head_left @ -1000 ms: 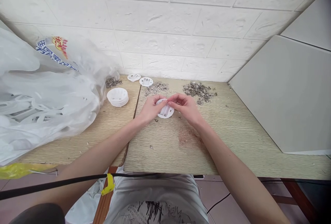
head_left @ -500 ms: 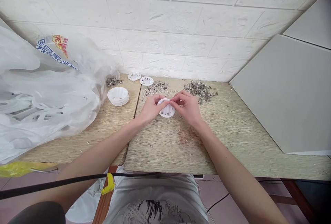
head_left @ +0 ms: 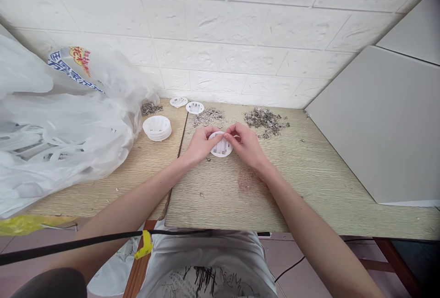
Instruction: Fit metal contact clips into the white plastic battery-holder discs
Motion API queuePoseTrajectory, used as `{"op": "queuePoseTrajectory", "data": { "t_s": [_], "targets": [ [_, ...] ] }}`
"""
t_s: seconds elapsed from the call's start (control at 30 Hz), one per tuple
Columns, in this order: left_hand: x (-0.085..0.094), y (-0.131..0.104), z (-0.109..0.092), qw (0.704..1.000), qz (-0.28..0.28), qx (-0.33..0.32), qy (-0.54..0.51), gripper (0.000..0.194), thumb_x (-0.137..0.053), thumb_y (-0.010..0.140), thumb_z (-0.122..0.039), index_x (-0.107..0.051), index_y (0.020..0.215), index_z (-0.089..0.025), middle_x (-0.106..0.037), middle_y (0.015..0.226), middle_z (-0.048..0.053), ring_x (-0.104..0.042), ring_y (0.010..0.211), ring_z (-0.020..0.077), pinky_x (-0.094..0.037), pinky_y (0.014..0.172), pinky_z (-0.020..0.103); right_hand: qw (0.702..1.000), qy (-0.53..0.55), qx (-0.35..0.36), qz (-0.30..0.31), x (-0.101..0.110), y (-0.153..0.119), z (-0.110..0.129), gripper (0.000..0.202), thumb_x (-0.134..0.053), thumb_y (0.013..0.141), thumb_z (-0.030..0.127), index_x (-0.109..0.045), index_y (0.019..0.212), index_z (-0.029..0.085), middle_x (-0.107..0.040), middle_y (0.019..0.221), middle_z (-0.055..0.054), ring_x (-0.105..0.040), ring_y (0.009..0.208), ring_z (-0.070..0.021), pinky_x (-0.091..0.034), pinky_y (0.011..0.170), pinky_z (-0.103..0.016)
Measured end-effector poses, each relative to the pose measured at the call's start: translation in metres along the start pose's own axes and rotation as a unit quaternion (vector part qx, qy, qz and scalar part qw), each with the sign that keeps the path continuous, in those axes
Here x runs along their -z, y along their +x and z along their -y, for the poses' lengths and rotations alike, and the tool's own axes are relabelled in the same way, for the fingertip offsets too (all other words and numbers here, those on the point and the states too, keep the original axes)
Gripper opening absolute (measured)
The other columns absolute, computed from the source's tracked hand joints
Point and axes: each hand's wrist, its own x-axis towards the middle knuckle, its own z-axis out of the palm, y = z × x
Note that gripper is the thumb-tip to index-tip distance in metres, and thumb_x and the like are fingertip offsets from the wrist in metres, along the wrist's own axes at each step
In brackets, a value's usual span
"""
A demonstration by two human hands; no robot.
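My left hand is closed on the left edge of a round white plastic battery holder, thumb across its top and fingers behind. Slots and small metal contacts show on the holder's face, which is tilted toward me. At its upper right edge, the fingertips of my right hand are pinched together. Whatever lies between those fingertips is too small and covered to make out. Behind the hands are a heap of small metal contacts to the right and a looser pile of metal pieces to the left.
A stack of white holders stands left, beside a large clear plastic bag of white parts. Two single holders, one being a white disc, lie near the brick wall. A grey panel leans at right. A black cable crosses below.
My right hand has shifted slightly down and left at the holder's upper edge, its fingers drawn closer in. The holder has tilted a little; my left hand keeps its hold.
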Motion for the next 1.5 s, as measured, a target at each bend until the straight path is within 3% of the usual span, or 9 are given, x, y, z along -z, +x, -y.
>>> {"op": "queuePoseTrajectory", "data": {
  "t_s": [0.27, 0.6, 1.03, 1.5],
  "targets": [
    [-0.0002, 0.0008, 0.0010, 1.000, -0.004, -0.006, 0.013, 0.031, -0.072, 0.072, -0.041, -0.070, 0.084, -0.013, -0.068, 0.077, 0.005, -0.059, 0.068, 0.0137, -0.044, 0.062, 0.025, 0.992, 0.108, -0.060, 0.000, -0.0009, 0.0005, -0.0017, 0.017, -0.065, 0.083, 0.037, -0.060, 0.088, 0.022, -0.068, 0.085, -0.005, -0.062, 0.076, -0.0175, -0.052, 0.065, -0.032],
    [0.0005, 0.0009, 0.0012, 1.000, -0.003, 0.004, 0.005, 0.030, -0.073, 0.070, -0.039, -0.070, 0.084, -0.013, -0.068, 0.077, 0.005, -0.059, 0.069, 0.0142, -0.044, 0.063, 0.026, 0.998, 0.032, -0.039, -0.026, -0.0004, 0.0012, -0.0018, 0.015, -0.065, 0.083, 0.033, -0.062, 0.077, 0.020, -0.068, 0.081, -0.006, -0.062, 0.074, -0.0185, -0.051, 0.067, -0.034],
    [0.0008, -0.0007, -0.0019, 1.000, 0.006, 0.022, -0.004, 0.036, -0.074, 0.068, -0.045, -0.070, 0.084, -0.012, -0.065, 0.074, 0.003, -0.057, 0.065, 0.0127, -0.042, 0.060, 0.025, 0.994, 0.086, -0.070, 0.008, -0.0012, 0.0008, -0.0013, 0.016, -0.056, 0.086, 0.035, -0.058, 0.083, 0.020, -0.065, 0.087, -0.006, -0.060, 0.080, -0.0178, -0.048, 0.067, -0.031],
    [0.0010, 0.0014, 0.0014, 1.000, 0.005, -0.007, 0.023, 0.031, -0.072, 0.070, -0.041, -0.070, 0.083, -0.013, -0.067, 0.076, 0.004, -0.058, 0.068, 0.0137, -0.044, 0.061, 0.025, 0.994, 0.078, -0.072, -0.007, 0.0007, 0.0011, 0.0032, 0.015, -0.065, 0.079, 0.034, -0.061, 0.078, 0.020, -0.067, 0.082, -0.005, -0.062, 0.075, -0.0178, -0.052, 0.066, -0.033]
  ]
}}
